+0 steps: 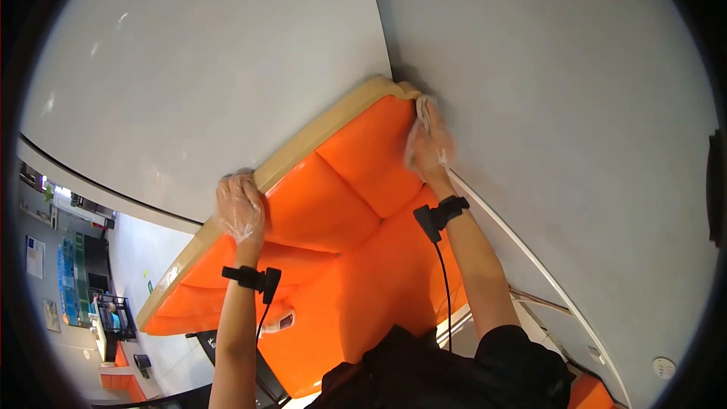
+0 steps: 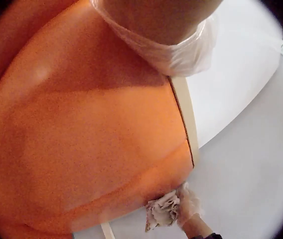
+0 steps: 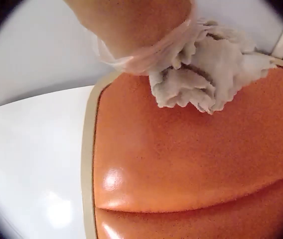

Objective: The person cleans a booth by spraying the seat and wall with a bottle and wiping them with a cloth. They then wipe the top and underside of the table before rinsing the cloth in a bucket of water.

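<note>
An orange padded seat with a tan-edged backrest (image 1: pixel 348 189) stands against the walls. My left hand (image 1: pixel 241 208), in a clear plastic glove, grips the tan top edge (image 1: pixel 303 144), fingers bent over it. My right hand (image 1: pixel 433 144), gloved likewise, holds a crumpled grey cloth (image 3: pixel 201 74) at the backrest's far right corner, near the wall. Ruffled folds of the cloth hang out beside the glove and lie over the orange padding in the right wrist view. The left wrist view shows the cloth and right hand at the bottom; the left fingers are hidden there.
A grey wall (image 1: pixel 560 106) rises close on the right, and a white panel (image 1: pixel 204 68) stands behind the backrest. On the orange seat cushion (image 1: pixel 326 333) lies a small white object (image 1: pixel 285 322). Shelves and furniture show at far left.
</note>
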Demonstrator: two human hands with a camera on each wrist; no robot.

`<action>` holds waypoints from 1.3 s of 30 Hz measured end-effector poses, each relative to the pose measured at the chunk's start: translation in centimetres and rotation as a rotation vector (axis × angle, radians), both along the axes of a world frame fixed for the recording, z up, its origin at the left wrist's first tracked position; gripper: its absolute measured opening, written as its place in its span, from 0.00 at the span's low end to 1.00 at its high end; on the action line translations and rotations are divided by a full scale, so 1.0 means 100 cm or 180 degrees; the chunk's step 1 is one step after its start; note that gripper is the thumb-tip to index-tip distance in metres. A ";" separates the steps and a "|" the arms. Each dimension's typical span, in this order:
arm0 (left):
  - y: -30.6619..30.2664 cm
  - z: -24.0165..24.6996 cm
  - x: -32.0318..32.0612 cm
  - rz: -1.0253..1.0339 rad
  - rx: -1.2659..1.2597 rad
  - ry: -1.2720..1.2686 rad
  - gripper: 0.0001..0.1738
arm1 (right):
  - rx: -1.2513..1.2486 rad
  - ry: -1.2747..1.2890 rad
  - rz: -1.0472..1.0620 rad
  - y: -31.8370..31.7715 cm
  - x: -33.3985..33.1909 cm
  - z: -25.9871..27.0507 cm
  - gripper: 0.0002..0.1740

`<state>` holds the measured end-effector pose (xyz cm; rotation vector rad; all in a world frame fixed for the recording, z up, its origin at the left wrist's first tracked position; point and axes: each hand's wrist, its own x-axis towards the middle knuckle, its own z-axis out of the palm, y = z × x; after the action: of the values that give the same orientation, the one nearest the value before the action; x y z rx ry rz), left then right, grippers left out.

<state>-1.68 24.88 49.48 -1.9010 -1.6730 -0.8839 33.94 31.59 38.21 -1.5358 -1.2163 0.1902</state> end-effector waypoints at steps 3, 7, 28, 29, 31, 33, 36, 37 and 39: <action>0.001 0.000 -0.001 0.0117 -0.0008 0.0060 0.06 | -0.0824 -0.0625 -0.0329 0.015 -0.016 0.012 0.30; 0.003 0.000 -0.003 0.0053 0.0086 0.0092 0.06 | -0.0729 0.0606 0.0889 0.022 0.026 -0.060 0.30; -0.002 0.005 0.002 0.0029 0.0065 -0.0044 0.07 | -0.1949 -0.3039 0.1268 0.060 -0.046 0.192 0.10; -0.002 0.005 0.002 0.0027 0.0055 -0.0058 0.07 | -0.2152 -0.2843 0.1221 0.066 -0.046 0.197 0.11; -0.001 0.005 0.001 -0.0023 0.0083 -0.0086 0.06 | -0.2547 -0.2440 0.1120 0.084 -0.043 0.205 0.15; -0.001 0.004 0.000 -0.0076 0.0109 -0.0112 0.06 | -0.3074 -0.2032 0.1274 0.129 -0.024 0.182 0.15; 0.000 0.005 0.000 -0.0166 0.0217 -0.0113 0.06 | -0.3123 -0.2056 0.1171 0.123 0.016 0.153 0.16; 0.000 0.004 -0.001 -0.0108 0.0165 -0.0036 0.06 | -0.2634 -0.2485 0.0944 0.110 0.021 0.148 0.18; -0.001 0.007 0.001 -0.0011 0.0114 0.0065 0.07 | -0.2277 -0.1958 0.0698 0.090 0.022 0.149 0.20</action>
<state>-1.62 24.80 50.22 -1.8834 -1.6319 -0.8868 36.15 40.56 53.13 -2.1651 -1.9443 0.3372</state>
